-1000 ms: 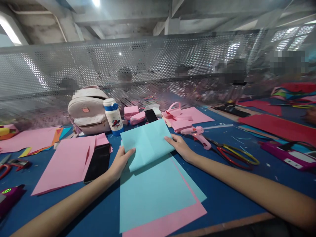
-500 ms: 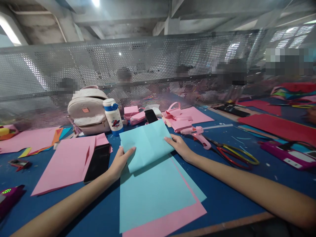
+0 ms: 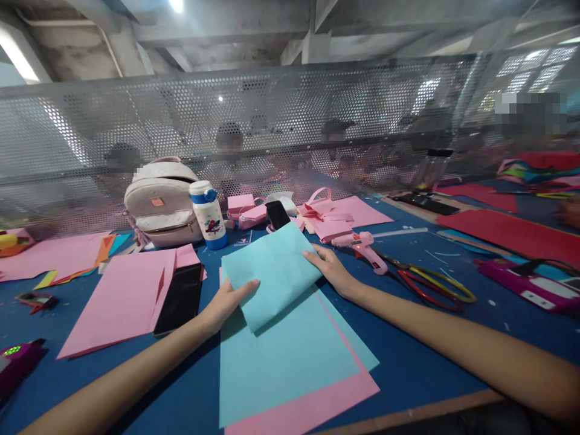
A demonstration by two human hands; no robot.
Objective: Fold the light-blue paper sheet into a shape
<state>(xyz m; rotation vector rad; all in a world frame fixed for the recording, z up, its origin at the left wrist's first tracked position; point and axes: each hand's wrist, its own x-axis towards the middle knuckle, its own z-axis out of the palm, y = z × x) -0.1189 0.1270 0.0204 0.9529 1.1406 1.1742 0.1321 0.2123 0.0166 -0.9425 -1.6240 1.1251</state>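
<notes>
A folded light-blue sheet of paper point(image 3: 274, 275) is held up between my two hands, tilted above the table. My left hand point(image 3: 231, 299) grips its left edge, thumb on top and fingers hidden underneath. At its right edge my right hand point(image 3: 333, 270) pinches the paper the same way. Below lie a larger light-blue sheet point(image 3: 290, 362) and a pink sheet point(image 3: 290, 414) showing under it. Just right of my right hand rest a pink glue gun point(image 3: 362, 246) and scissors point(image 3: 430, 287) with red and yellow handles.
A black phone point(image 3: 180, 299) lies on pink paper point(image 3: 122, 296) to the left. Behind stand a backpack point(image 3: 161, 205) and a bottle point(image 3: 208, 214), before a perforated metal screen point(image 3: 281, 96). Pink paper pieces point(image 3: 335, 217), red sheets point(image 3: 512, 232) and a purple power strip point(image 3: 528, 284) lie rightward.
The folded light-blue paper has turned, its lower corner swinging down and to the right. My left hand has shifted slightly right with it; my right hand has barely moved.
</notes>
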